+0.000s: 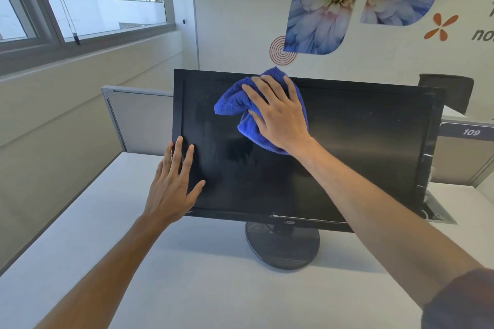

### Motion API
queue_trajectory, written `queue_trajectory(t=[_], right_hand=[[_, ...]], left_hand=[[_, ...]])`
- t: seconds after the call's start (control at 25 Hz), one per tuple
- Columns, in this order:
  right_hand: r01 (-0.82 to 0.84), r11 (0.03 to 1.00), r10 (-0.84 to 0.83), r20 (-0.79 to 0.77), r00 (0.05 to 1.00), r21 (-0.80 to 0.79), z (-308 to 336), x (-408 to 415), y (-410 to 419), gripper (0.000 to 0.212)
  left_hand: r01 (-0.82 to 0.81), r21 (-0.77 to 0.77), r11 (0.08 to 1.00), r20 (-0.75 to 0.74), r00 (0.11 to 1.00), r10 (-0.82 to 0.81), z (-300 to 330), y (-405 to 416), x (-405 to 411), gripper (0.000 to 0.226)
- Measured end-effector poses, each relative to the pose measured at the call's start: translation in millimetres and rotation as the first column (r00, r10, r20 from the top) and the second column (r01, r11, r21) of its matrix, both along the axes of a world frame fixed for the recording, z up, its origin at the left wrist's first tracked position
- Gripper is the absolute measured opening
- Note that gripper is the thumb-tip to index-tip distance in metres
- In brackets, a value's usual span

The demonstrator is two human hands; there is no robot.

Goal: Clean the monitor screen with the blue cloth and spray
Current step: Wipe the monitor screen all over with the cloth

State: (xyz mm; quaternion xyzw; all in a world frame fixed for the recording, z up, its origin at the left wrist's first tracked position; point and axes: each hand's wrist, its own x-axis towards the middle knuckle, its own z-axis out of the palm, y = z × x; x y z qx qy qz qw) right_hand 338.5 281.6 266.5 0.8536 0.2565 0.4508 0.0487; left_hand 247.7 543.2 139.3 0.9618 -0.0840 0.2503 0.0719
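**Caller:** White desk (pixel 133 262) underfoot, an office cubicle, pale wall behind with big flower decals (pixel 319 19) and a window (pixel 88 0) up on the left. Centre stage, the black monitor (pixel 347 141) on its round stand (pixel 283 246), screen dark.

**Spotter:** And the hands?

**Caller:** Right hand (pixel 280 115) is flat, fingers spread and straight, pressing the blue cloth (pixel 232 104) against the upper middle of the screen. It's pushing, not clutching. Cloth is bunched, one corner poking above the top bezel.

**Spotter:** Left?

**Caller:** Left hand (pixel 173 184) is open too, fingers straight, laid on the screen's lower left corner, fingertips across the left bezel, thumb out on the glass. Holding nothing.

**Spotter:** Any sign of the spray?

**Caller:** Can't point to a bottle. On the glass there's a hazy, smeared patch between the two hands, though whether it's wet or just dust I can't tell.

**Spotter:** What's blocked?

**Caller:** Right forearm crosses the lower right of the screen and covers part of the bottom bezel. Much of the cloth is under the palm. Behind the monitor, a dark chair back (pixel 446 91) peeks out at the right, and a partition tag reads 109 (pixel 471 132). Wall lettering at the far right is cut by the frame edge, unreadable. There's a cable tray (pixel 438 211) at the desk's right, its contents hard to make out.
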Motion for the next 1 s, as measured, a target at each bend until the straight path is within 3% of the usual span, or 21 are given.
queue_trajectory(t=[0.36,0.64,0.76,1.0], right_hand=[[-0.037,0.995,0.016,-0.224,0.975,-0.090,-84.3,-53.6,-20.5,0.074],[-0.081,0.973,0.020,-0.270,0.963,-0.216,-139.2,-82.2,-46.3,0.061],[-0.070,0.975,0.023,-0.213,0.977,-0.212,-127.6,-74.9,-53.5,0.057],[0.075,0.996,-0.074,-0.031,0.997,0.052,-26.5,-25.6,-64.2,0.054]], left_hand=[[-0.015,-0.001,1.000,0.000,1.000,0.015,-2.1,-3.5,0.1,0.083],[-0.022,-0.002,1.000,0.003,1.000,0.022,0.9,-6.9,-3.8,0.082],[-0.020,-0.002,1.000,0.000,1.000,0.020,3.4,-10.9,-4.5,0.083],[-0.029,0.001,1.000,-0.005,1.000,0.029,8.2,-23.6,0.5,0.083]])
